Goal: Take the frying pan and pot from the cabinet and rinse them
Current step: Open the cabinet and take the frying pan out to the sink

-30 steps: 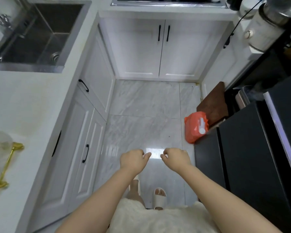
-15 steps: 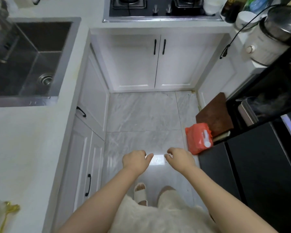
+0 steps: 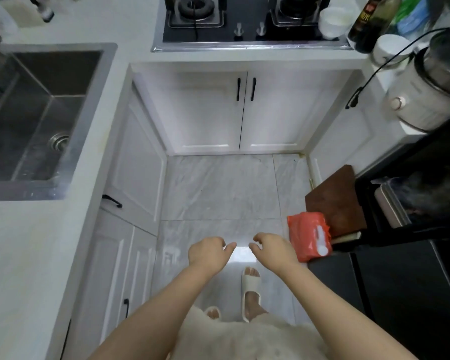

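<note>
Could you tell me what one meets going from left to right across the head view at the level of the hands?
White cabinet doors → left hand → right hand → orange packet → black appliance.

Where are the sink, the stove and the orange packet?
Sink [image 3: 63, 189]: head view, on its front steel rim.
Stove [image 3: 247, 40]: head view, on the black top between the burners.
Orange packet [image 3: 303, 235]: head view, on its orange wrapper.

Dark bottle [image 3: 369, 20] label: red-yellow print, unreadable. No other text.
</note>
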The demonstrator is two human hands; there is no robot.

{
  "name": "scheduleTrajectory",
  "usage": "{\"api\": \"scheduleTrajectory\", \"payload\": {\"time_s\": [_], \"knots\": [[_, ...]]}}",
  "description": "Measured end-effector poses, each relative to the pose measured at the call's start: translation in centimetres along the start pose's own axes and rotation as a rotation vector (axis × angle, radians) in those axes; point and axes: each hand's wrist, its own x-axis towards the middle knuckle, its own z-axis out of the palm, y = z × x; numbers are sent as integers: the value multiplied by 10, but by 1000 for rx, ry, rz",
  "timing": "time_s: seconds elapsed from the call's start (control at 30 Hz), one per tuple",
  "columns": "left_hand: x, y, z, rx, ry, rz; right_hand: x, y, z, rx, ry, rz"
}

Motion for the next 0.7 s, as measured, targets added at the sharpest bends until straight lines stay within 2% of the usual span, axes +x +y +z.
{"api": "scheduleTrajectory", "payload": {"time_s": [0.33,0.7], "knots": [[57,42,-43,-116,70,-133,75,31,-60,-81,-54,-14],[125,29,-107,-119,84,-107,147,-9,-94,-42,-33,7]]}}
